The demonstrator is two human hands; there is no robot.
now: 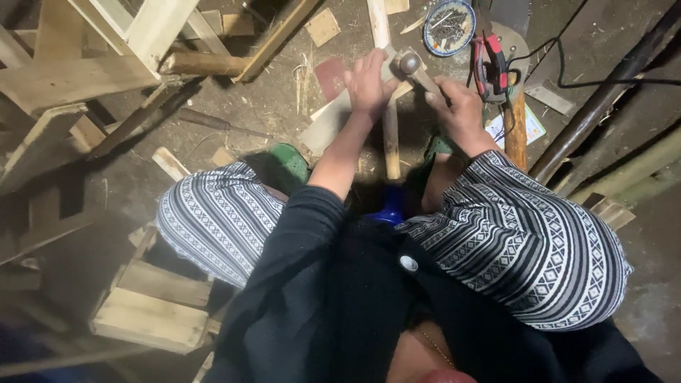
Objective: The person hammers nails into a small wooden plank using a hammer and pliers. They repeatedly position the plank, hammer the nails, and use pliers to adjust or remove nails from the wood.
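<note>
The hammer (411,67) is the centre of things here: its round metal head sits just above the crossing of two pale wooden strips, and its handle runs down to the right into the right hand (457,106), which is clenched around it. The left hand (369,85) lies just left of the hammer head, palm down with fingers spread, pressing on the flat board (333,117) and touching the long wooden stick (386,99) that passes under the hammer and runs down between the person's knees.

Just right of the hammer lies a red and black power tool (491,65) with a black cable trailing off to the right. Above the hammer, a little to the right, stands a round blue-rimmed dish of nails (448,27). A reddish-brown square piece (330,76) rests on the dirt floor (269,106) left of the hammer, beside the left hand.

Further left of the hammer are pale wooden frames (106,42) and loose scraps. Below the hammer the person squats in patterned black-and-white trousers (525,241), with green footwear (291,163) showing on the left, and a wooden crate (152,305) well down to the left
</note>
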